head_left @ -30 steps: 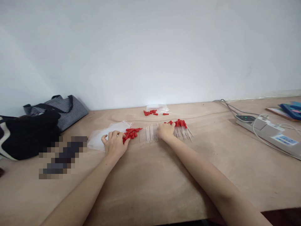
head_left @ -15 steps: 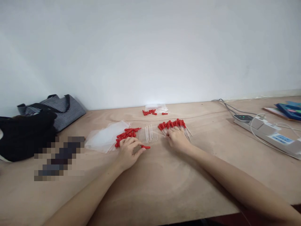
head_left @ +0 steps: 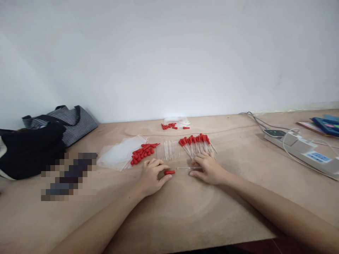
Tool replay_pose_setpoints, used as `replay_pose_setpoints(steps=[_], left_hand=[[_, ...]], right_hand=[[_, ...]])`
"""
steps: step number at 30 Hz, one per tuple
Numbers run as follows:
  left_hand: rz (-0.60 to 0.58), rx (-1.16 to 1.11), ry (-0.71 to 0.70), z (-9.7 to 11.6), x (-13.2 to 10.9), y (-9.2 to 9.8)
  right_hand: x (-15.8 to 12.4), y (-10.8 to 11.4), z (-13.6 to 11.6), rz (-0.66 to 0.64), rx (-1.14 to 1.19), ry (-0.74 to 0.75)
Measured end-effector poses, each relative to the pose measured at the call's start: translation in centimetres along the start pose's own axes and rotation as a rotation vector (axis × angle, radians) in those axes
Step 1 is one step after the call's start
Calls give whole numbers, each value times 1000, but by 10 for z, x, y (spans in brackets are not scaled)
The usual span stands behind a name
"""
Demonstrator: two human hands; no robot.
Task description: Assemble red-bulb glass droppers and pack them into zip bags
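Soft red bulb (head_left: 170,172), thin clear tube (head_left: 184,168)

Over the counter (head_left: 169,215), the left grip (head_left: 153,177) pinches the bulb at its fat end, while the right grip (head_left: 208,169) has the tube between thumb and fingers, its free end pointing at the bulb across a small gap. The bulb should be light and squashy (rubber, I'd guess), fine to squeeze. The tube looks stiff, slick, perhaps brittle: best held lightly, along the shaft.
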State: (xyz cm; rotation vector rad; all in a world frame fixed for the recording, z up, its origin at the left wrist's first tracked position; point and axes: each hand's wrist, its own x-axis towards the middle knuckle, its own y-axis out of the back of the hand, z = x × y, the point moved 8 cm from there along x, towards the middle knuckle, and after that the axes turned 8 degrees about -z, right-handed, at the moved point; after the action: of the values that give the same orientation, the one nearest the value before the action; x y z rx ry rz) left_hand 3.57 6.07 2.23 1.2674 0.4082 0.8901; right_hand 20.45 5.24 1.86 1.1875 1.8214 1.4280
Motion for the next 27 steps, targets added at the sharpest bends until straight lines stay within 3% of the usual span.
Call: replay_pose_setpoints(steps=[7, 11, 16, 27], left_hand=[[60, 38, -18, 6, 0, 2], [75, 26, 20, 6, 0, 4], [111, 26, 44, 4, 0, 4], [138, 4, 4, 11, -1, 6]], right_hand=[[18, -13, 3, -73, 40, -94], [12, -9, -1, 53, -14, -62], [3, 0, -10, 211, 81, -2], [1, 2, -30, 250, 137, 97]])
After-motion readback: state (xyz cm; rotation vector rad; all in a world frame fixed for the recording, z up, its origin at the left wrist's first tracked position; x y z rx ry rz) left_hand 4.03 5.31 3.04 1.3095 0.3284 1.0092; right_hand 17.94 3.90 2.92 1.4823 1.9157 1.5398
